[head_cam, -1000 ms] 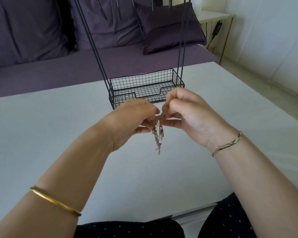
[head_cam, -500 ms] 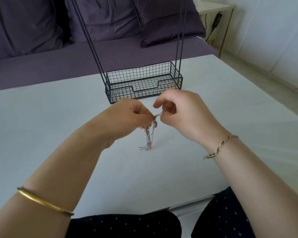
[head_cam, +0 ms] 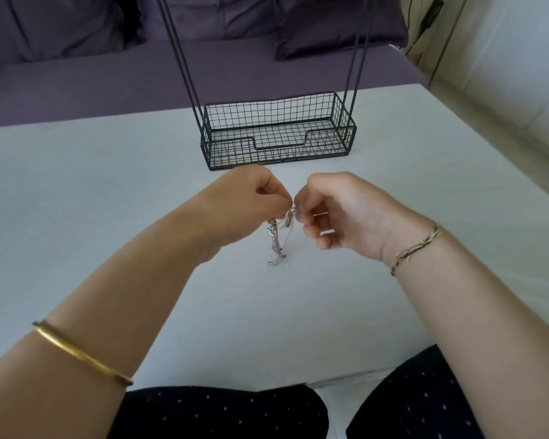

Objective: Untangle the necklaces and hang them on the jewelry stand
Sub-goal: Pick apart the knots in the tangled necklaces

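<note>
Near the desk's middle, before the stand: tangled necklaces (head_cam: 278, 237), both hands working the knot.

Left hand (head_cam: 246, 204) and right hand (head_cam: 339, 213) are meeting fingertip to fingertip, each grip pinching shut on the top of the necklaces. The bundle is hanging straight down from the grips, long axis vertical, its lower end touching or nearly touching the desk (head_cam: 108, 191). Both hands are equally near the knot. The jewelry stand (head_cam: 279, 134) is sitting just beyond the hands toward the far edge, its hanging bars out of view; nothing appears to be hanging on it yet.
</note>
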The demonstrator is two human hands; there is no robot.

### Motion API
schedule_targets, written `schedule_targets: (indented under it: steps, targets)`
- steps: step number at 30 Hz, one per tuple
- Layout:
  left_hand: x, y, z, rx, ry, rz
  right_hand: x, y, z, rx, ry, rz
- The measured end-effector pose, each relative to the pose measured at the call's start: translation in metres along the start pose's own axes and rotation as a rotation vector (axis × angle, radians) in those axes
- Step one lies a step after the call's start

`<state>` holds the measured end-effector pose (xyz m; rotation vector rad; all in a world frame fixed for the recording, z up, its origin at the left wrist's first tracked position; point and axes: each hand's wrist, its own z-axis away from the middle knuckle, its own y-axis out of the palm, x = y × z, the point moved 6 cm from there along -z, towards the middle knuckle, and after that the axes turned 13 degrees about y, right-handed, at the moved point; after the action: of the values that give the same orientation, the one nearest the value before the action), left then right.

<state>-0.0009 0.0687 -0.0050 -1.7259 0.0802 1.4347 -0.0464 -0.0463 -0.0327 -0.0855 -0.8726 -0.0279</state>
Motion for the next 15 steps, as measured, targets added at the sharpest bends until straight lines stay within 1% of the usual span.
schedule_targets:
  steps: [3, 8, 11, 15]
  targets:
    - [0.0052, 0.0004, -0.0022, -0.014, -0.031, 0.015, -0.004, -0.0029, -0.0037, 0.01, 0.041, 0.006]
    - [0.0079, -0.003, -0.0055, -0.012, -0.073, 0.101, -0.0023, -0.0068, -0.0066, 0.022, 0.003, -0.125]
    - [0.0095, -0.0034, -0.0066, -0.006, -0.088, 0.116, -0.0036, -0.0079, -0.0071, 0.065, 0.019, -0.197]
    - [0.0105, -0.0037, -0.006, -0.016, -0.097, 0.128, -0.0074, -0.0059, -0.0063, 0.142, 0.088, -0.117]
